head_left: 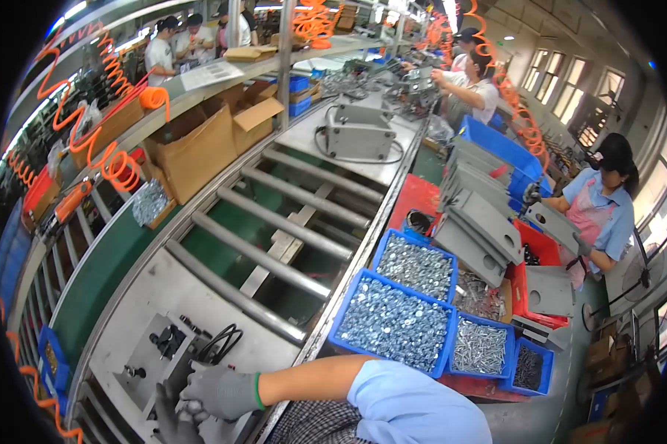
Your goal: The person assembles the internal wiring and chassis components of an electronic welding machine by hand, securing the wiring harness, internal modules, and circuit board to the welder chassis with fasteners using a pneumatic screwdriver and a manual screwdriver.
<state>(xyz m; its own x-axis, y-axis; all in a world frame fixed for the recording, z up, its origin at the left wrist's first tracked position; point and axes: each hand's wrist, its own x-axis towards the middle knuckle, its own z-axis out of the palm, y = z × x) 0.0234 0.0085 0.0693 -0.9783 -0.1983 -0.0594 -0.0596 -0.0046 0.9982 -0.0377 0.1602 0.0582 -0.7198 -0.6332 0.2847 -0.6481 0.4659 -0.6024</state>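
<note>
At the lower left, a grey sheet-metal housing (pixel 145 359) sits on the bench plate, with black fittings (pixel 168 340) inside and a black cable (pixel 221 342) looped beside it. My right hand (pixel 219 391), in a grey knit glove with a green cuff, reaches across to its near edge, fingers curled closed. Just below and touching it is my left hand (pixel 174 422), also gloved, one finger pointing up along the housing and the others bent toward the right hand. Whatever lies between the fingers is too small or hidden to make out.
Metal rollers (pixel 274 222) run beyond the bench plate (pixel 252 342). On my right stand blue bins of washers (pixel 393 318), screws (pixel 480 346) and dark fasteners (pixel 528 366), near stacked grey panels (pixel 474 229). Another housing (pixel 359 133) stands farther up the line. A co-worker (pixel 603 207) holds a grey panel.
</note>
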